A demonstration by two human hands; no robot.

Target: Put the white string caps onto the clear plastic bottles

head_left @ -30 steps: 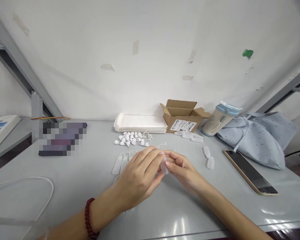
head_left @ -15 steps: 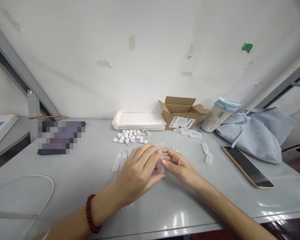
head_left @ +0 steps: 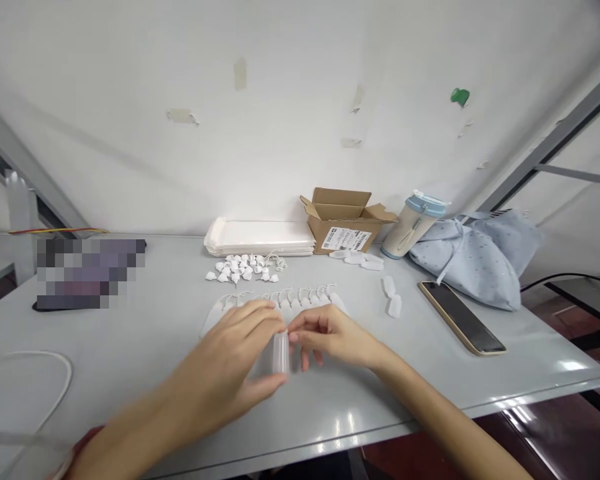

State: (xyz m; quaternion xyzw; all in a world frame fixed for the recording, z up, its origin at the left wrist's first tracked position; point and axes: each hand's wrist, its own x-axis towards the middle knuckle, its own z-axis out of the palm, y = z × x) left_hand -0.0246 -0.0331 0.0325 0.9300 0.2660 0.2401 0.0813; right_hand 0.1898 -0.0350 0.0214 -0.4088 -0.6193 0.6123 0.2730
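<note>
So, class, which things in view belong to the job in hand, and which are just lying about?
Seemingly part of the job:
held clear piece
row of corded clear pieces
white caps
loose clear pieces

Probably just lying about:
phone
lidded tumbler
blue cloth bag
white cable

Soft light glares off the table point(head_left: 380, 393) (a patch point(head_left: 87, 273) at left is pixelated).
</note>
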